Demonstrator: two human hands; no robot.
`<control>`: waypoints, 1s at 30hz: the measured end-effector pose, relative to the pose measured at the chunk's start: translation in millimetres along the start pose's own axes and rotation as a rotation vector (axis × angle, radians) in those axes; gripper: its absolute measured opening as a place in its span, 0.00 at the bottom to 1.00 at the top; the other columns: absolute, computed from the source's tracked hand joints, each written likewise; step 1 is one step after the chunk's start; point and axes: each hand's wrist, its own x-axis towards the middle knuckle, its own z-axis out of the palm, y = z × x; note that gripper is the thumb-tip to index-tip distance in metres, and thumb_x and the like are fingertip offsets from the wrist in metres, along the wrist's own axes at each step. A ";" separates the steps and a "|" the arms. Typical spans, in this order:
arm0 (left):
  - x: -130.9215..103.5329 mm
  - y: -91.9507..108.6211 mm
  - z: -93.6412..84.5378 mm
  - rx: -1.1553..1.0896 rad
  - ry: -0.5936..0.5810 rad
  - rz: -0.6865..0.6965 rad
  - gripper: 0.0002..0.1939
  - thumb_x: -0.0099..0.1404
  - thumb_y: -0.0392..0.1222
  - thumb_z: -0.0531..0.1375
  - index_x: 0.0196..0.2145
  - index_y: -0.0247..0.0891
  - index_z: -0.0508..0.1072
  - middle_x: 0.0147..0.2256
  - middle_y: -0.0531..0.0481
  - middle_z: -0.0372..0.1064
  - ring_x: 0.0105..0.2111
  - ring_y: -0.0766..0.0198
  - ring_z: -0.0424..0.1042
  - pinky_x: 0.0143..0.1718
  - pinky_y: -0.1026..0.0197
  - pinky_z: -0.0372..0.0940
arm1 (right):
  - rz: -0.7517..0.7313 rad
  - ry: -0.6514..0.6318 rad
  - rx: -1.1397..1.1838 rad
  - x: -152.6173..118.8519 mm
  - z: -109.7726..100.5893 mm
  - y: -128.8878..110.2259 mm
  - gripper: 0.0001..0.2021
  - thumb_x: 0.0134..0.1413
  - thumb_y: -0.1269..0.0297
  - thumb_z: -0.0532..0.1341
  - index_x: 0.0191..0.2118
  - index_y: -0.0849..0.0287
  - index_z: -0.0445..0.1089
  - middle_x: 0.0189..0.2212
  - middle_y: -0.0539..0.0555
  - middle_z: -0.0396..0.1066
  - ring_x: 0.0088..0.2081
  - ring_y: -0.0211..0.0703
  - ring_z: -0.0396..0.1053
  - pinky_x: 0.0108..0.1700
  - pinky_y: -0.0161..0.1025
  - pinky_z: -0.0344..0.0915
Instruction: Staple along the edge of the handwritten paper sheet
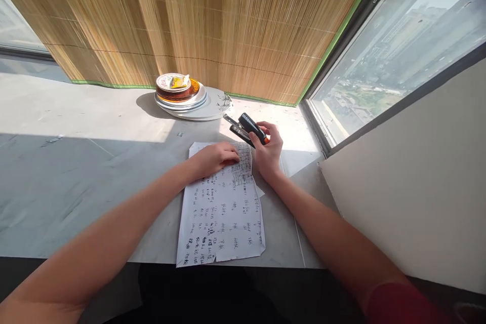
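My right hand (270, 151) grips a black stapler (252, 125) above the far right corner of the paper. The stapler's cover is lifted and its metal staple channel shows, pointing up and left. A patch of silver staple strips (243, 167) lies in rows on the handwritten paper (228, 212). Over the left side of these strips rests my left hand (214, 158), with fingers bent together and fingertips at the strips' edge. Whatever is pinched between those fingertips is hidden.
Behind the paper, a stack of plates (178, 96) stands on an oval white board (212, 106), with a small yellow packet (177, 81) on top. A bamboo blind (212, 25) hangs behind. A window (379, 76) and white wall (413, 182) border the right side.
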 end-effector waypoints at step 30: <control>-11.2 25.1 -15.6 0.467 0.583 0.257 0.11 0.79 0.50 0.65 0.42 0.41 0.74 0.32 0.54 0.77 0.22 0.69 0.68 0.26 0.63 0.64 | -0.427 -0.236 -0.119 -10.4 2.1 -22.2 0.06 0.70 0.62 0.61 0.39 0.49 0.74 0.35 0.51 0.76 0.40 0.49 0.71 0.49 0.51 0.65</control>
